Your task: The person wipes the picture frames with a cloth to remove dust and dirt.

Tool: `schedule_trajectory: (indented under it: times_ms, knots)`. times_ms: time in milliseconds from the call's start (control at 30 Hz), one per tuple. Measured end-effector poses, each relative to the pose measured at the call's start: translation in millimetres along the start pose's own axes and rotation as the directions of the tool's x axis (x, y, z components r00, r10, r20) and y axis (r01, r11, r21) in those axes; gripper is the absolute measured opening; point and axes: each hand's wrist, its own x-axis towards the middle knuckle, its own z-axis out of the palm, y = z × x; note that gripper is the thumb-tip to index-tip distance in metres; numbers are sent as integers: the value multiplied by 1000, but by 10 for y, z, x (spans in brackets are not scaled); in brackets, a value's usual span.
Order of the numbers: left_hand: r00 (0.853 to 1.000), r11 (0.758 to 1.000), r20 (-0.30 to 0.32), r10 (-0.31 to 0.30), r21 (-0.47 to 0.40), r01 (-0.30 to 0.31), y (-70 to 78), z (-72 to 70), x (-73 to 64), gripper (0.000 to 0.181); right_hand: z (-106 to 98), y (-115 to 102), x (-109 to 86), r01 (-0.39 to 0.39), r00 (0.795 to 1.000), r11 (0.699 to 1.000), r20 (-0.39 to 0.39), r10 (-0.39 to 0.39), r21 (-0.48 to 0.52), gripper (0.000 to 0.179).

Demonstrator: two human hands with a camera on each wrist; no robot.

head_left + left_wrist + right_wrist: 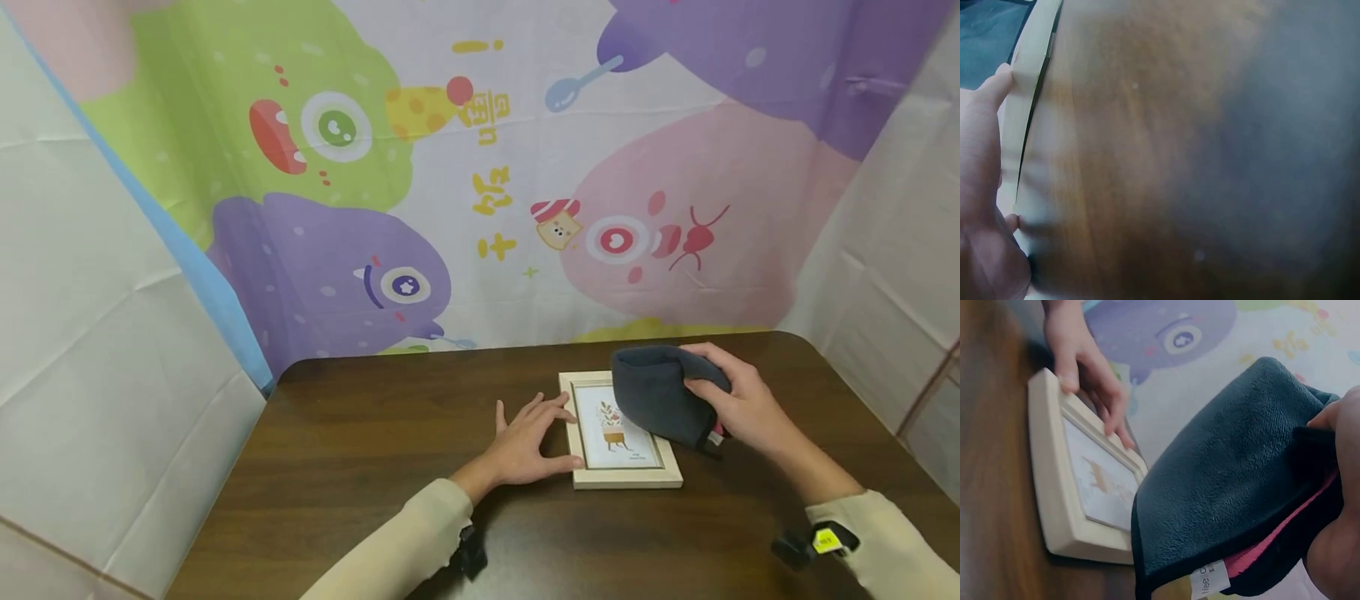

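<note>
A cream picture frame (628, 478) with a potted-plant print lies face up on the dark wooden table. My left hand (525, 446) rests along its left edge, thumb and fingertips on the border, fingers spread. In the left wrist view the thumb touches the frame's border (1022, 112). My right hand (742, 400) grips a folded dark grey cloth (660, 396) that covers the frame's upper right part in the head view. The right wrist view shows the plush cloth (1222, 469) with its pink underside and a white label (1210, 580).
The brown table (360, 500) reaches back to a hanging curtain (510, 292) printed with cartoon monsters. Pale sheets (112, 333) hang at the left and right sides. Dark straps with small devices (817, 542) sit on both wrists.
</note>
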Motion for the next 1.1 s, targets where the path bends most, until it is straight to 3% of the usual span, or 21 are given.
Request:
schedule_trajectory:
  times_ms: [267,500,733,967,1100]
  knots:
    - [1000,1000,7,1,2,-1,-6,9,8,64,116,-137,-180,107,989,989,96,-116,99,39]
    - [1000,1000,6,3,5,-3,-21,15,18,65,187,-234,-304,157,957,973,219,-192,167,47]
    - [1000,1000,5,11,1,-11,-37,7,12,64,305,-354,-421,230,895,967,367,-254,110,51]
    - [1000,1000,5,-3,8,3,-20,16,10,64,496,-419,-596,331,802,943,534,-267,-25,48]
    - [1000,1000,6,-4,17,3,-12,20,18,64,572,-429,-694,384,762,916,600,-244,-115,49]
